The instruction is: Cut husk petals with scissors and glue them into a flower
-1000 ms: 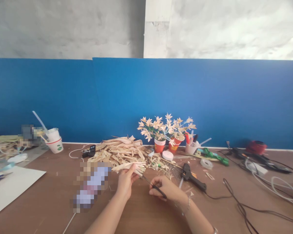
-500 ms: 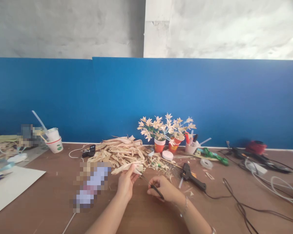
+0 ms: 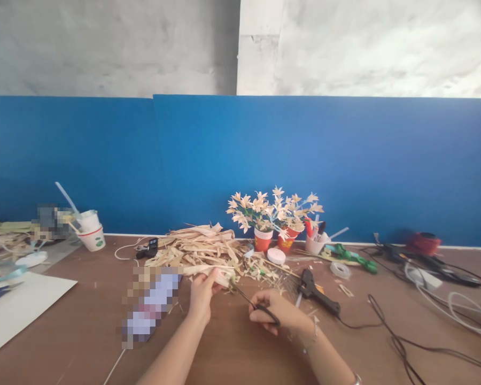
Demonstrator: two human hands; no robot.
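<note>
My left hand (image 3: 202, 297) pinches a pale dried husk strip (image 3: 220, 274) between thumb and fingers, in front of the heap of husks. Dark-handled scissors (image 3: 266, 314) are in my right hand (image 3: 274, 310), its fingers curled round the loops. The blades point up and left, their tips close to the right end of the strip; whether they touch it I cannot tell. Behind lies the heap of dried husks (image 3: 200, 243), with small scraps (image 3: 264, 267) to its right.
Husk flowers (image 3: 260, 203) stand in red paper cups (image 3: 262, 240) at the back. A black glue gun (image 3: 318, 294) and its cord lie right of my right hand. A pixelated phone-like object (image 3: 152, 310) is to the left. Cables (image 3: 401, 342) cross the right side; a white sheet (image 3: 36, 299) lies far left.
My right hand and the scissors have shifted slightly right, and more of the blades shows. My left hand has moved a little left with the husk strip still in it.
</note>
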